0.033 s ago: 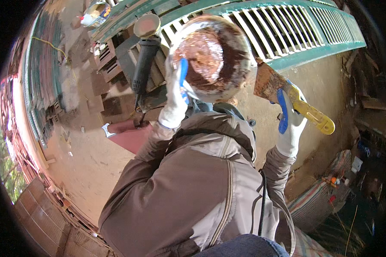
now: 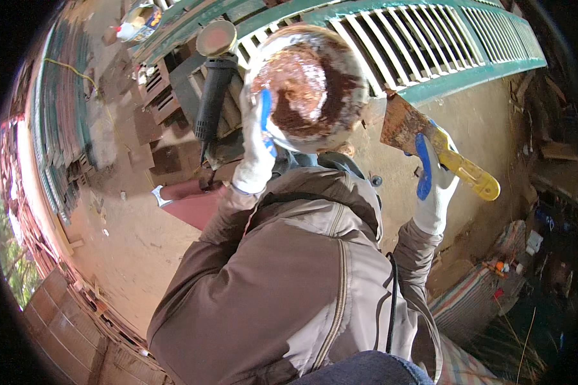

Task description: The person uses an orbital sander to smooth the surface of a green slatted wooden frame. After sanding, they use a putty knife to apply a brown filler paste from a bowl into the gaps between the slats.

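My left hand (image 2: 257, 157), in a white glove with blue coating, is closed on the rim of a white bucket (image 2: 359, 96). Its thumb lies over the edge, while its other fingers are mostly hidden. Wet reddish-brown paste (image 2: 295, 83) coats the inside of the bucket, whose mouth faces me. To the right, my right hand (image 2: 435, 170) grips a putty knife (image 2: 465, 172) by its yellow handle. The wide blade, smeared rusty brown, points up and left toward the bucket, with a small gap between them.
A long green frame with white slats (image 2: 424, 45) runs behind the bucket. Left of it stands a dark power tool (image 2: 213, 96) with a round pale disc. Stacked boards (image 2: 64, 115) lie at the far left, and a striped cloth (image 2: 465, 295) lies at the lower right.
The bucket and my left hand have shifted slightly to the left, widening the gap to the blade. My right hand and the putty knife have hardly moved.
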A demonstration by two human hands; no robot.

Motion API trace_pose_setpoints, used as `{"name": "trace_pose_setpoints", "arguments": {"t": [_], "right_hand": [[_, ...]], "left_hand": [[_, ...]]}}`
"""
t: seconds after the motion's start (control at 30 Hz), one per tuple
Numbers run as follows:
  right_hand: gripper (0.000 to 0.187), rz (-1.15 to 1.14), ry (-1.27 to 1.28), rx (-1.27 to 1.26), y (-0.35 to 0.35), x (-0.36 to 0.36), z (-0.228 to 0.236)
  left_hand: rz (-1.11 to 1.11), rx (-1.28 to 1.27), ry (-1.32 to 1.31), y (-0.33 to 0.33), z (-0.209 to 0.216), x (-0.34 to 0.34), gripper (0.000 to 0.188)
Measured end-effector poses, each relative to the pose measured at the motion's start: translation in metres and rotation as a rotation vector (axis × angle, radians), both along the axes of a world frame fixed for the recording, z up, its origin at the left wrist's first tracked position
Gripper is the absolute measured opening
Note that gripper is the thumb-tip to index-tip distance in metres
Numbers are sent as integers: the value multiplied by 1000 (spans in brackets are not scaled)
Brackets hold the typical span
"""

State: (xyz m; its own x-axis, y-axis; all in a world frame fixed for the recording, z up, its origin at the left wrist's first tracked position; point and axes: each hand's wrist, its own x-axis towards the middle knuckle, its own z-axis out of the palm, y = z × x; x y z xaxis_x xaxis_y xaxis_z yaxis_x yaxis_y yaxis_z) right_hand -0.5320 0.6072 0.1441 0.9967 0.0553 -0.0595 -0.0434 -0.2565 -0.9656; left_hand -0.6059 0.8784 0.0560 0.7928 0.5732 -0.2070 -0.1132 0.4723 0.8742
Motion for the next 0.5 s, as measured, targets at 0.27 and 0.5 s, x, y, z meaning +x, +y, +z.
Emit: {"name": "trace_pose_setpoints", "arguments": {"t": [0.27, 0.5], "right_hand": [[27, 108, -282, -463, -12, 0, -52], [42, 380, -616, -958, -8, 4, -74]], "left_hand": [[-7, 61, 124, 32, -65, -32, 56], [40, -111, 94, 41, -80, -36, 50]]}}
